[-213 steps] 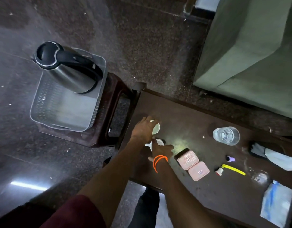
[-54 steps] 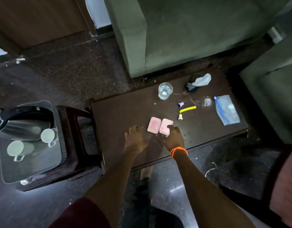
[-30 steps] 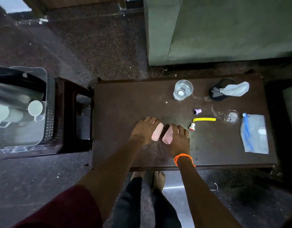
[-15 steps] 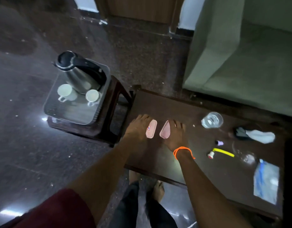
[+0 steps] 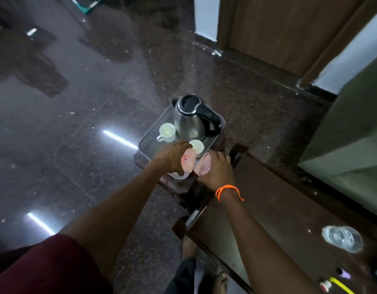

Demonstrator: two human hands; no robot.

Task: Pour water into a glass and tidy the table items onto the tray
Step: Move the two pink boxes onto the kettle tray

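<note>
My left hand (image 5: 171,157) grips one pink packet (image 5: 187,163) and my right hand (image 5: 217,169) grips a second pink packet (image 5: 202,165). Both hover over the near end of the grey tray (image 5: 148,141), which sits on a dark stool. On the tray stand a steel kettle (image 5: 190,119) with a black lid and handle, and two white cups (image 5: 167,131), (image 5: 197,146). The glass of water (image 5: 342,238) stands on the dark table (image 5: 268,209) at the lower right.
A small purple cap (image 5: 344,274) and a yellow-handled item with a white and red tip (image 5: 340,285) lie at the table's bottom right. A green sofa (image 5: 353,134) is at the right, a wooden door (image 5: 278,28) behind. My feet (image 5: 220,281) are by the table's edge.
Both hands lifted the two pink packets off the table and carried them left to above the tray. The view swung left with them, so the table now lies at the lower right.
</note>
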